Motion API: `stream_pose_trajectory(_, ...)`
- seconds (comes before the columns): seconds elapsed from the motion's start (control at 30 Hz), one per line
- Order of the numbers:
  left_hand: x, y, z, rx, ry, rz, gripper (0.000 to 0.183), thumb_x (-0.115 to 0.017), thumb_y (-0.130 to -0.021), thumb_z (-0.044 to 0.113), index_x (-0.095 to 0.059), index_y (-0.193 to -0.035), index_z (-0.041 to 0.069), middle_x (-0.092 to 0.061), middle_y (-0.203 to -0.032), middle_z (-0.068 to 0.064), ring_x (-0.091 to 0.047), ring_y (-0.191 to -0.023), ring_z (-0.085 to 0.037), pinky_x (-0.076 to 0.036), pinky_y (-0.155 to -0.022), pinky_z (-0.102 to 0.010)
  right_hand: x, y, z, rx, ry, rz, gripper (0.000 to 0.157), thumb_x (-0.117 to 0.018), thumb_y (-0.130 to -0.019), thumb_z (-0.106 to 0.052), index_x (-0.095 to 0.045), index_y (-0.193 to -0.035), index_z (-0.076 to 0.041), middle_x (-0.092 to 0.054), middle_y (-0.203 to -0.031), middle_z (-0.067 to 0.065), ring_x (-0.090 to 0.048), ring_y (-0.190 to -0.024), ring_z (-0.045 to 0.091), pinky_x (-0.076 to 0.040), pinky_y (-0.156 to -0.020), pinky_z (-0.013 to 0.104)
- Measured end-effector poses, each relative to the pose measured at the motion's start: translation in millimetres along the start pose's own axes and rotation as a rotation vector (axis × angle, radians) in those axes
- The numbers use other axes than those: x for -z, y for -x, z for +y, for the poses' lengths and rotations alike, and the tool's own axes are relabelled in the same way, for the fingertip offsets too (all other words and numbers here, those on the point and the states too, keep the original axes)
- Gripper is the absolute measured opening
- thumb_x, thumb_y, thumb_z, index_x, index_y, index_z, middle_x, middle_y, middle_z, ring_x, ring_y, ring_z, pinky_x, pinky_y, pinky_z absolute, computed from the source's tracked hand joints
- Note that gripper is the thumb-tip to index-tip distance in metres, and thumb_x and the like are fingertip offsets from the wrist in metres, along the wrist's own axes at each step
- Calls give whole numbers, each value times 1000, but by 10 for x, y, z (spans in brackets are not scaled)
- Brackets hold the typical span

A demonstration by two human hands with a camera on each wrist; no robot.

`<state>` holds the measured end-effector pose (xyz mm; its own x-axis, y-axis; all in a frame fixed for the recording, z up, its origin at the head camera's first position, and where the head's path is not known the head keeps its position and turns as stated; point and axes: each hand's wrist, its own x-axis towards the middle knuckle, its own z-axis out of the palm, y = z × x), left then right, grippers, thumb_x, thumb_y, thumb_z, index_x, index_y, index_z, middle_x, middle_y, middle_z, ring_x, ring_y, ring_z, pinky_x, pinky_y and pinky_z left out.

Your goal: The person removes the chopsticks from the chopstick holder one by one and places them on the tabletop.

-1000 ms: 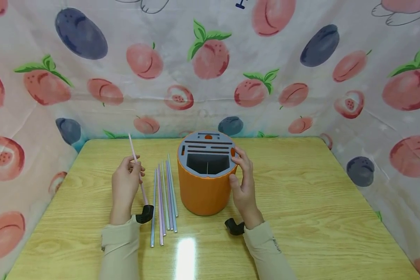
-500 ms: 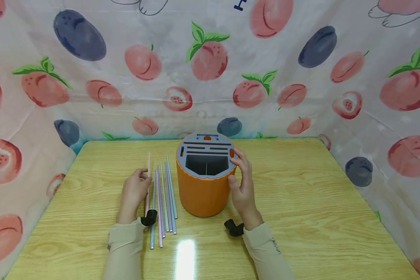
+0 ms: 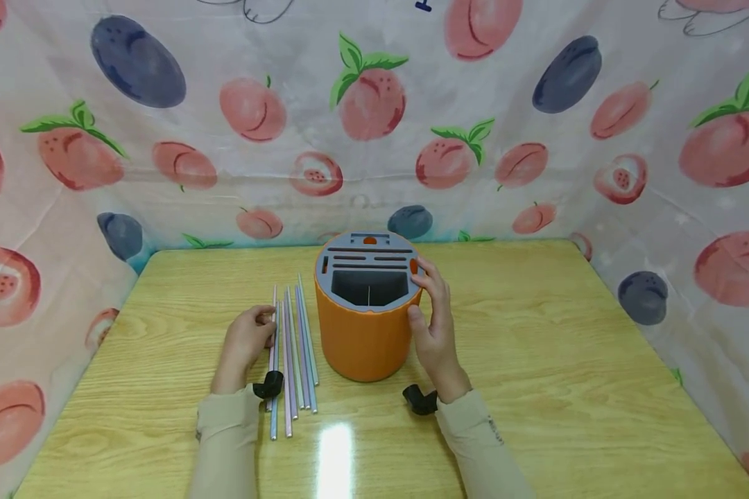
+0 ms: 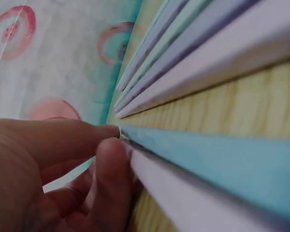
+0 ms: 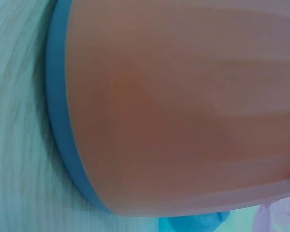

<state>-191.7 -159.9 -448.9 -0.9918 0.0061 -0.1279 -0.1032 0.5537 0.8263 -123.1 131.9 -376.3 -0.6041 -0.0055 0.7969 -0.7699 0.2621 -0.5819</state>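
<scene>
My left hand (image 3: 247, 341) is at the left of a loose row of pastel chopsticks on the table. In the left wrist view its thumb and index finger pinch at the thin ends of a pink chopstick (image 4: 183, 191) and a blue chopstick (image 4: 222, 157), which lie side by side. The other chopsticks (image 3: 304, 346) lie apart to the right, roughly parallel. My right hand (image 3: 437, 326) grips the right side of an orange knife block (image 3: 365, 346), fingers over its grey slotted top and thumb on the side. The right wrist view shows the block's orange wall (image 5: 183, 111) close up, not the fingers.
The block stands upright on the wood-grain table (image 3: 555, 360), its front compartment split by a thin divider. A fruit-print cloth (image 3: 362, 180) hangs behind the table and at both sides. Black wrist camera mounts (image 3: 419, 400) jut inward from both wrists.
My left hand has carried the pink chopstick right and down, from tilted above the table to beside the blue one. My right hand stays on the knife block.
</scene>
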Motion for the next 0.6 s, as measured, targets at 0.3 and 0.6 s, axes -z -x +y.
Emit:
stream_pose_trajectory(0.3, 10, -9, -34, 56, 137, -5, 33, -50, -88, 3, -50, -121, 1, -52, -95, -14, -56, -62, -13, -50, -58, -26, -22, -5, 210, 11, 2, -21, 49, -41, -93, -40, -43, -121, 1, -31, -137, 18, -27, -124, 34, -26, -98, 48)
stream_pose_trajectory(0.6, 10, -57, 69, 62, 126, -31, 33, -48, -92, 16, -48, -123, 5, -54, -98, -14, -56, -62, -16, -49, -58, -28, 80, -95, 33, 9, 42, -5, 48, -42, -94, -33, -42, -120, 7, -30, -135, 24, -29, -124, 34, -31, -97, 41)
